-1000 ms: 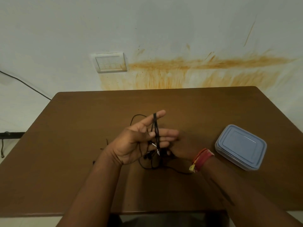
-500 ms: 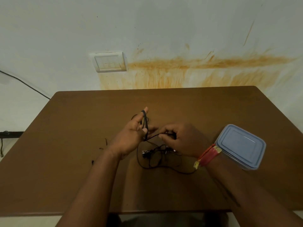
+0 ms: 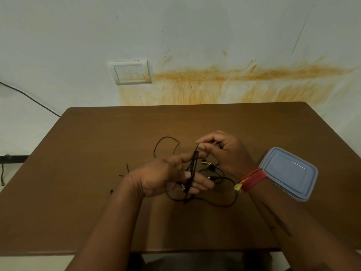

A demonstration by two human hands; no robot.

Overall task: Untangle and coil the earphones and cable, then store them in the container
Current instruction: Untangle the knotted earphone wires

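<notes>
A thin black cable is wound in several turns round the fingers of my left hand, which is held over the middle of the brown table. My right hand pinches the same cable between thumb and forefinger just above the coil. The loose rest of the black cable and earphones lies in loops on the table under and to the right of my hands. A blue-grey lidded container sits shut at the right, partly behind my right wrist.
A white switch plate is on the stained wall behind the table. A dark wire runs down the wall at the far left. The table's front edge is near my forearms.
My right hand has risen from the table to above the coil, carrying the cable up. My left hand has turned palm down and lowered, with more turns round its fingers.
</notes>
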